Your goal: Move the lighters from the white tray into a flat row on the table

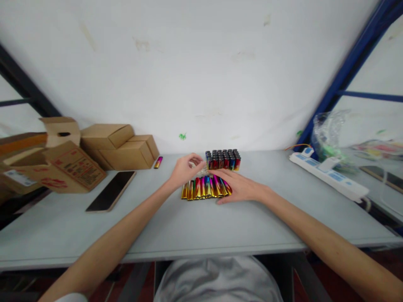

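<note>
Left hand point(185, 170): fingers curled loosely, tips pinched together above the far end of a row of lighters point(206, 187); whether it grips anything cannot be told, as a pale blurred patch sits at the fingertips. Right hand point(241, 187): open and flat, palm down, fingers laid against the right end of the same row.

The row of lighters lies flat at the middle of the tabletop point(189, 226), side by side and touching, metallic gold, pink and blue. Just behind it stands a block of upright lighters point(223, 159), packed close in ranks; no tray or box around them can be made out.

The tabletop is pale grey, matt, set against a white wall point(201, 63) with scuffs and a small green mark.

Left side: a dark phone point(111, 191) lies flat, well apart from the row. Beyond it a single lighter point(158, 162) lies beside closed cardboard boxes point(121, 147). A printed carton point(69, 167) with an open flap stands further left, partly cut off; contents not visible.

Right side: a white power strip point(327, 176) lies at an angle, a plug seated in it. Behind it sits a clear plastic bag point(330, 134), with green items inside, too blurred to identify. A blue frame point(349, 67) rises at the corner.
</note>
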The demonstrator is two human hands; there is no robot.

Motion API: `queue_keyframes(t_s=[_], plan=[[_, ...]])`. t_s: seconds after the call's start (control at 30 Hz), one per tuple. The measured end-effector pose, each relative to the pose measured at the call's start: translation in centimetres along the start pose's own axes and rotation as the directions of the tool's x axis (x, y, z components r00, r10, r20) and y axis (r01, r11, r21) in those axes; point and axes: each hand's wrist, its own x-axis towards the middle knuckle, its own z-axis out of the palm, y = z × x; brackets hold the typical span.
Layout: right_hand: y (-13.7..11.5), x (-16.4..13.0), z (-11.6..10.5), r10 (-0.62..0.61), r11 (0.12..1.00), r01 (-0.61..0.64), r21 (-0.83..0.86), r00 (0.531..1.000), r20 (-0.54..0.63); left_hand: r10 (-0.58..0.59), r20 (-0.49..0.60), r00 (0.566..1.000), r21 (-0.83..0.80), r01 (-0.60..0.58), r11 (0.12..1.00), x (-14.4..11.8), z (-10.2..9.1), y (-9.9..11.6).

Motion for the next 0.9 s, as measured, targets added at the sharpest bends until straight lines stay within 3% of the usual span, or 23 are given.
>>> queue_keyframes(t_s=[0.1, 0.53, 0.73, 0.9], plan=[[0.4, -0.1, 0.0, 0.009, 1.000, -0.009, 0.012, 1.000, 0.011, -0.003, -0.003, 1.000, -0.028, 0.003, 1.000, 0.7, 0.5, -0.6], [1.2, -0.1, 1.3, 0.006, 0.999, -0.004, 0.050, 0.999, -0.046, -0.021, 0.172, 0.985, -0.235, 0.062, 0.970, 2.1, 3.2, -4.1], [1.0, -0.1, 0.9, -0.006, 0.999, 0.007, 0.035, 0.999, -0.032, 0.012, 0.196, 0.981, -0.385, 0.066, 0.921, 3.1, 4.2, -4.1], [0.1, -0.1, 0.0, -0.041, 0.999, 0.045, 0.029, 0.993, -0.106, -0.049, 0.214, 0.976, -0.378, 0.129, 0.917, 3.8, 3.6, -3.4]])
